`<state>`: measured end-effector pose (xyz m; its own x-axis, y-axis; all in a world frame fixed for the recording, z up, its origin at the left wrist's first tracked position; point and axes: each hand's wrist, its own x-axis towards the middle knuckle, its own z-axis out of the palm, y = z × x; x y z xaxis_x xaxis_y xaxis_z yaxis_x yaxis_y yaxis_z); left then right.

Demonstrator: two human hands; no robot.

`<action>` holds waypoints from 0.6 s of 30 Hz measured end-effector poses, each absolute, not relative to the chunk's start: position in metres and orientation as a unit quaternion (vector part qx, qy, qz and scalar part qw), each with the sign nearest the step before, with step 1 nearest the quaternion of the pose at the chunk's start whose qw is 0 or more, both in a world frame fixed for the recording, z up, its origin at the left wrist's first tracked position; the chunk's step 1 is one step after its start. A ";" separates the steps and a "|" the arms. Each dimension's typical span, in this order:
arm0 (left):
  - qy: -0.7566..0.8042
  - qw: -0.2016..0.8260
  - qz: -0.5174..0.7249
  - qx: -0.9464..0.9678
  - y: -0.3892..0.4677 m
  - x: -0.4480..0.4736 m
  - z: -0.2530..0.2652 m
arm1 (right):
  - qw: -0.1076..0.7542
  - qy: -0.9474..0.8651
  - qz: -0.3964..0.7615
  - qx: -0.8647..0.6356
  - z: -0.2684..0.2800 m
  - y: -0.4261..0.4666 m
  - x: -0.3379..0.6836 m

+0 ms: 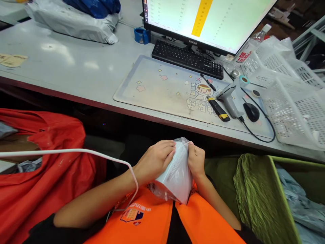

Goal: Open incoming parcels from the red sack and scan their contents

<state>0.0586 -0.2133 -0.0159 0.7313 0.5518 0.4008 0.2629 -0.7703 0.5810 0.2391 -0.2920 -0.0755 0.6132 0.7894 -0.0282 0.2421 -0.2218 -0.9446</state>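
White cable [88, 151], lower left. Bagged box [174, 167], lower centre, just below the counter [83, 61]: judged light, stiff within slippery clear film [184, 184]; best held by its flat sides. Left hand [157, 157]: grip closed over upper-left side. Right hand [196, 158]: grip pinching film, upper right.

A black keyboard [186, 59] sits below the lit monitor [172, 17].

You've got a bright tabletop [76, 76] with glare patches at upper left. Your monitor [210, 23] glows near-white at top, its digits too soft to read. Deep shadow under the tabletop's edge, mid-frame. Sheen on the clear bag [179, 176], lower center. Wide-angle stretch toward your frame edges.
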 end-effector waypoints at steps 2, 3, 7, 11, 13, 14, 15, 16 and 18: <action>0.232 0.253 0.282 0.896 -0.213 0.056 -0.020 | 0.512 -0.322 0.300 -0.738 -0.079 -0.288 0.241; 0.235 0.258 0.278 0.895 -0.212 0.055 -0.021 | 0.509 -0.317 0.312 -0.737 -0.079 -0.286 0.243; 0.231 0.297 0.270 0.886 -0.193 0.049 0.002 | 0.483 -0.398 0.329 -0.707 -0.060 -0.277 0.250; 0.131 0.216 0.191 0.948 -0.176 0.055 0.041 | 0.427 -0.529 0.313 -0.663 -0.031 -0.266 0.253; 0.112 0.130 0.123 0.977 -0.176 0.062 0.049 | 0.424 -0.553 0.301 -0.651 -0.024 -0.261 0.251; 0.113 0.093 0.098 0.984 -0.177 0.064 0.048 | 0.430 -0.554 0.297 -0.648 -0.023 -0.259 0.249; 0.114 0.066 0.083 0.988 -0.178 0.066 0.045 | 0.439 -0.549 0.293 -0.648 -0.023 -0.258 0.246; 0.110 0.047 0.078 0.990 -0.179 0.067 0.041 | 0.447 -0.541 0.292 -0.650 -0.024 -0.257 0.244; 0.083 0.028 0.085 0.993 -0.180 0.067 0.029 | 0.456 -0.527 0.288 -0.657 -0.030 -0.257 0.239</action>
<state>0.0668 -0.1795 0.0289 0.9718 0.1695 0.1637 0.1600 -0.9846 0.0699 0.2395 -0.2571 -0.0296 0.2786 0.9549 0.1027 0.4305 -0.0286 -0.9021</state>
